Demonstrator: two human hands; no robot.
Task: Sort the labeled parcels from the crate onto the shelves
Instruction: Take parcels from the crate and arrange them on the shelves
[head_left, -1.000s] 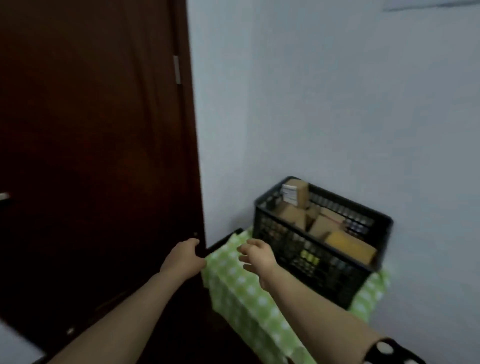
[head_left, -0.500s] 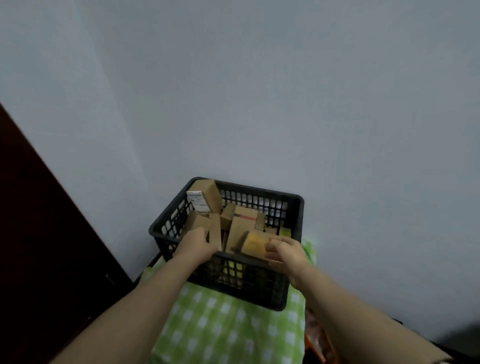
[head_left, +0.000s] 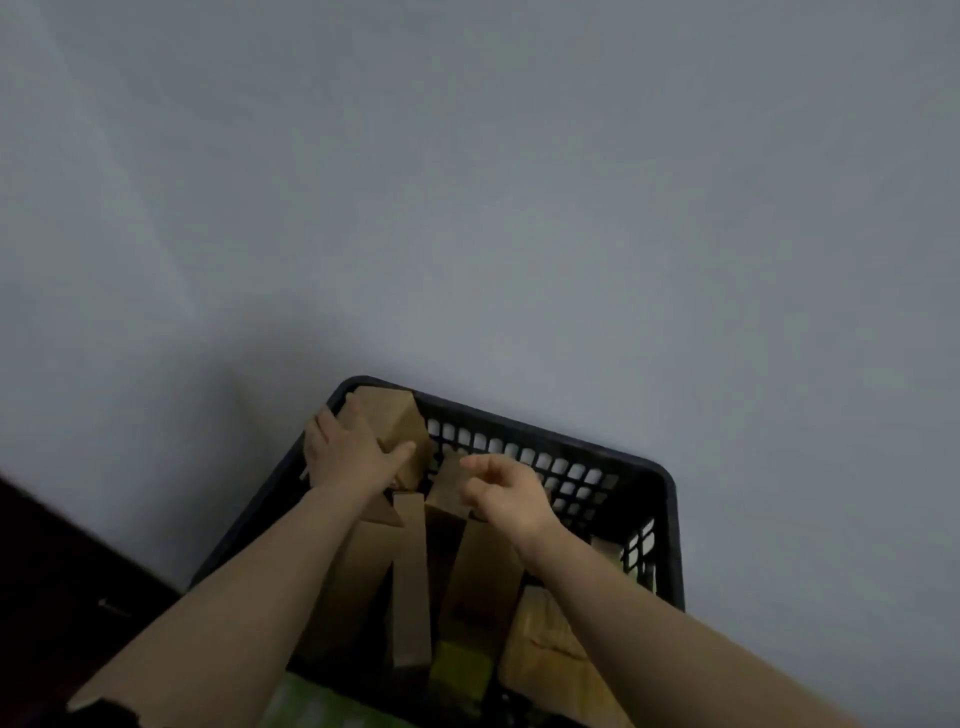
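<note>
At crate (head_left: 660, 499) corner, left hand (head_left: 345, 452) fingers (head_left: 402, 451) around upright parcel (head_left: 397, 423); right hand (head_left: 506, 496) loosely curled, empty.

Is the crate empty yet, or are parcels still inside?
Not empty. The crate holds several brown parcels; the left hand grips the corner box, the right hand hovers open.

crates: 1, black plastic crate (head_left: 660, 499) with lattice walls
cardboard parcels: about 6 visible in the crate; exact number unclear, some hidden under the arms
- top-left parcel (head_left: 397, 421): 1, sits highest in the crate's far-left corner
- upright parcels: roughly 4 in the middle, e.g. narrow parcel (head_left: 410, 577)
- padded parcel (head_left: 545, 639): 1, near right
hands: 2, left hand (head_left: 348, 452), right hand (head_left: 506, 493)
bare forearms: 2
</note>
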